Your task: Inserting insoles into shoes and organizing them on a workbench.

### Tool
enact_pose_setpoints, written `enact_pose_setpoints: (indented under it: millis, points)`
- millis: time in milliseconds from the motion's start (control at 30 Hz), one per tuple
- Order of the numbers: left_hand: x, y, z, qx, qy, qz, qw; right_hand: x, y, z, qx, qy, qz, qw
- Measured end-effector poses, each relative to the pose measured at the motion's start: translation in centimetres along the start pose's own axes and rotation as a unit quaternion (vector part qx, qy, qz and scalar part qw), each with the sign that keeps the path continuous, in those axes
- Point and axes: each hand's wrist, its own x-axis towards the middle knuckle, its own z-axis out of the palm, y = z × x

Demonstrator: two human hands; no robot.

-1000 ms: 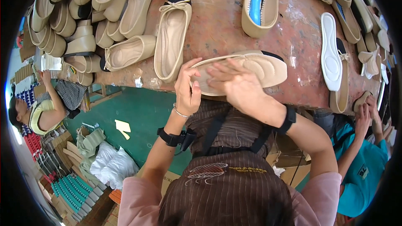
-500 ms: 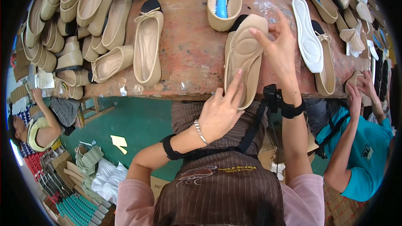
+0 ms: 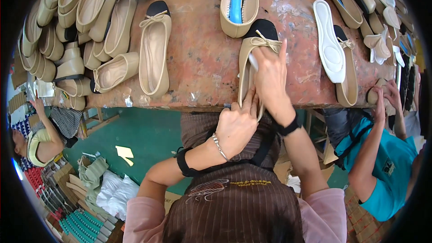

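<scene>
A beige ballet flat with a black toe cap and a bow lies at the table's front edge, toe pointing away. My right hand reaches into its opening, one finger stretched up along the side by the bow, the other fingertips hidden inside. A pale edge of the insole shows beside those fingers; the rest is covered. At the heel, my left hand is closed on the shoe, fingers over the back rim. Just beyond the toe stands another beige flat with a blue piece inside.
Left of me lie a finished-looking flat and a heap of beige shoes. On the right, a white insole rests against another flat, with more shoes behind. A co-worker in teal handles a piece at the right edge.
The beige insole, held up over the shoe before, is now inside it and mostly hidden. My right hand has moved left and down into the opening; my left hand stays near the heel.
</scene>
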Motion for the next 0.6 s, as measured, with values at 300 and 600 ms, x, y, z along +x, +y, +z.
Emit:
enact_pose_setpoints:
  millis: [300, 600]
  points:
    - [-0.3, 0.1, 0.8, -0.004, -0.040, 0.004, 0.999, -3.1, -0.4, 2.5, -0.099, 0.075, -0.020, 0.992]
    - [-0.3, 0.1, 0.9, -0.021, -0.054, 0.012, 0.998, -2.9, -0.3, 3.5, -0.106, 0.120, -0.025, 0.987]
